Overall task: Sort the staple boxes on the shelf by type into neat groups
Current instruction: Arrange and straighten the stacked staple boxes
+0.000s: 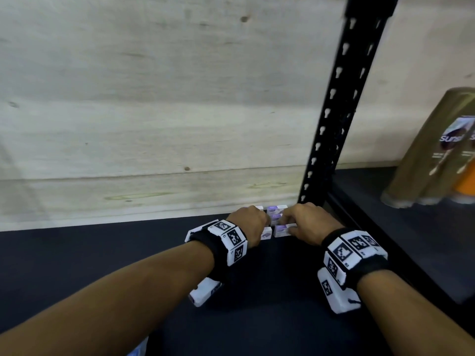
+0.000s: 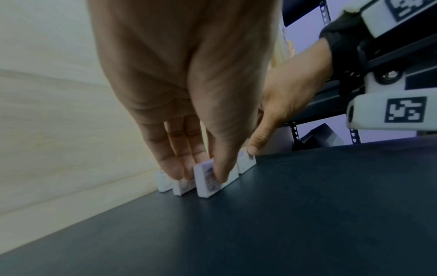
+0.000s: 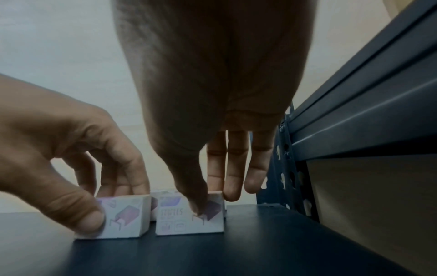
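Dark shelf (image 1: 102, 265), staple boxes (image 1: 276, 209) far against wood wall (image 1: 154, 98); left hand (image 1: 250, 224) and right hand (image 1: 308, 222) each pinching a box; post (image 1: 334, 111) right.

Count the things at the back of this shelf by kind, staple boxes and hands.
Staple boxes: 6, two columns of three, some partly hidden
Hands: 2, left hand and right hand, each pinching a front box
Total: 8
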### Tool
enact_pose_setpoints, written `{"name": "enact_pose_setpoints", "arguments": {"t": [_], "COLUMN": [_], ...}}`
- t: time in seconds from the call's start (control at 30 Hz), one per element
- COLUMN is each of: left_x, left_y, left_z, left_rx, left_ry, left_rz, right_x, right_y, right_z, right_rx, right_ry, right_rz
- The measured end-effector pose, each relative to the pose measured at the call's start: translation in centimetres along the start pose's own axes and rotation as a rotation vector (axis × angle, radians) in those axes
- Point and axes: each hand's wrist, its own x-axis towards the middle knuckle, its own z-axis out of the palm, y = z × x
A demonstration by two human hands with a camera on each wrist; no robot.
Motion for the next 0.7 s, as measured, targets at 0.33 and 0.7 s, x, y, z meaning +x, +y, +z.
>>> {"name": "enact_pose_setpoints", "arguments": {"t": [0.33,0.7], "left_x": [-3.3,-11.3], "left_y": [1.2,4.1], "left_z": [-1.4,-0.4], "left_rx": [-0.083,-0.168], "left_ry": [0.003,-0.111], "left_rz": [0.005,0.032], "right_x": [-3.2,-11.2], "right_y": [-0.8,-3.2], "right_z": [-0.3,0.2], "right_rx": [-0.013,-0.092], "right_ry": [-0.004,-0.174], "right_rz": [0.016,-0.043]}}
